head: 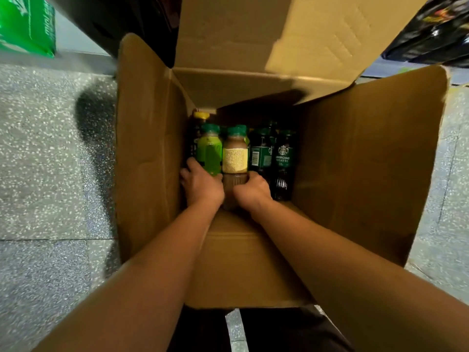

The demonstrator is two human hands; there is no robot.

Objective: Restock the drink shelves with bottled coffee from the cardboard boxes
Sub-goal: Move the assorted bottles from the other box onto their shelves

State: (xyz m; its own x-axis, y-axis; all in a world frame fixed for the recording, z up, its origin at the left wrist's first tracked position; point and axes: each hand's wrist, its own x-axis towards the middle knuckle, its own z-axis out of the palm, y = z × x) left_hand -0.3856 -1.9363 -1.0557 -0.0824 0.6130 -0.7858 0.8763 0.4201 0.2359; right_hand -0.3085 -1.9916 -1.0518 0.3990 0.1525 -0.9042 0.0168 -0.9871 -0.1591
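Observation:
An open cardboard box [149,148] stands on the floor with its flaps up. Several coffee bottles stand at its far end. My left hand [201,185] grips the base of a bottle with a bright green label [209,153]. My right hand [251,190] grips the lower part of a brown coffee bottle with a cream label [234,156] and a green cap. To the right stand dark Americano bottles [283,158] with green labels. A yellow-capped bottle [200,115] shows behind the left one.
The box sits on speckled grey floor [50,161]. A green carton [28,24] lies at the upper left and dark packaged goods [436,29] at the upper right. The box's near half holds no bottles. My dark trousers show at the bottom edge.

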